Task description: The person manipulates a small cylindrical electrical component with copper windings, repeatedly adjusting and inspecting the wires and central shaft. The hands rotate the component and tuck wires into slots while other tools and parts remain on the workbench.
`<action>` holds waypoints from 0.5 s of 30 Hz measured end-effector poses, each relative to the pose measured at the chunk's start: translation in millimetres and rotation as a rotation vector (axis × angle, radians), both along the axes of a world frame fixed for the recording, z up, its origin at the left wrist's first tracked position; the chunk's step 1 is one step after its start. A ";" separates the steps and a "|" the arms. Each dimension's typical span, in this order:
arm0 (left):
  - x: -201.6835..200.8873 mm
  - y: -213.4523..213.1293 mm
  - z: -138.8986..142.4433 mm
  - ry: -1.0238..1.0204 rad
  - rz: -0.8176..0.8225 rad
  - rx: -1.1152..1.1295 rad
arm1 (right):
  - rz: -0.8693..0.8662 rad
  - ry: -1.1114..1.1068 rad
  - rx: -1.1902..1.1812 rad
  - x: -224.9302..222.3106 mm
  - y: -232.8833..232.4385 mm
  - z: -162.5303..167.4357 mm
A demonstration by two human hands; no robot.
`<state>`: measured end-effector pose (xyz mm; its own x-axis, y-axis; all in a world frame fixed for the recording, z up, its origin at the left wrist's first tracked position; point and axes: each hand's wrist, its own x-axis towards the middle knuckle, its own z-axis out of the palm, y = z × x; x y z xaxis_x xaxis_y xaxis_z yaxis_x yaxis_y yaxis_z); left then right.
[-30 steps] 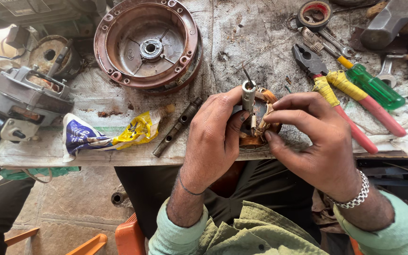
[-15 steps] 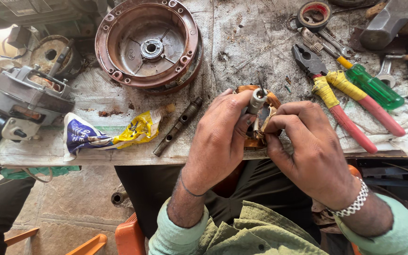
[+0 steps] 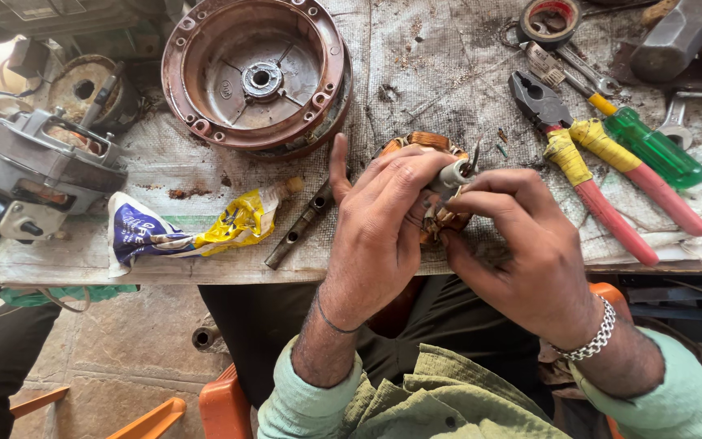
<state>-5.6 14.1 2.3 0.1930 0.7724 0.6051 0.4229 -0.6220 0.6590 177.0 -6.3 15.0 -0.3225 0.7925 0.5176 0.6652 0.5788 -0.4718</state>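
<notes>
Left hand (image 3: 379,236) fingers (image 3: 416,175) are curled shut around a copper-wound stator coil (image 3: 424,142), held at the near edge of the workbench (image 3: 448,73); thumb is stuck out to the left, free. Right hand (image 3: 522,244) fingertips (image 3: 469,195) are pinched closed on a small pale sleeve with thin wire ends (image 3: 457,172) at the coil's right side. Coil is mostly hidden under both hands; only its orange far rim is seen, between and just beyond the fingers.

Progress, as judged: the motor is already taken apart, since the round rust-brown housing (image 3: 257,73) lies open on the far side, well apart from the coil. Wire ends are seen loose, so lead work is judged unfinished; reassembly not begun.

Just left of the left hand a dark metal bar (image 3: 302,223) is lying, then a crumpled blue-yellow wrapper (image 3: 180,232). To the right, red-handled pliers (image 3: 587,171) and a green-handled screwdriver (image 3: 647,146) are laid near. A grey motor body (image 3: 42,171) is seen at far left.
</notes>
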 end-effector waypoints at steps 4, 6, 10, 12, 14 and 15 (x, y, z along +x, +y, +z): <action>-1.7 0.1 -0.7 -0.057 -0.040 -0.050 | 0.012 -0.015 -0.027 -1.2 0.4 2.9; -3.4 0.8 -1.6 -0.095 -0.063 -0.066 | 0.022 -0.020 -0.020 -0.5 1.0 3.4; -7.4 3.8 -2.8 -0.146 -0.099 -0.079 | 0.071 0.021 -0.077 2.9 4.9 3.1; -9.5 5.3 -3.1 -0.178 -0.124 -0.086 | 0.092 0.022 -0.118 4.9 7.6 3.0; -9.1 5.9 -3.6 -0.194 -0.134 -0.087 | 0.109 0.041 -0.190 6.9 9.7 3.6; -9.1 6.0 -3.8 -0.202 -0.138 -0.086 | 0.117 0.051 -0.225 7.3 10.6 3.8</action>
<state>-14.8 20.2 -1.5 0.1823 0.7974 0.5752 0.1921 -0.6026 0.7745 184.3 4.3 18.8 -0.3971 0.8482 0.3505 0.5720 0.5274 -0.6282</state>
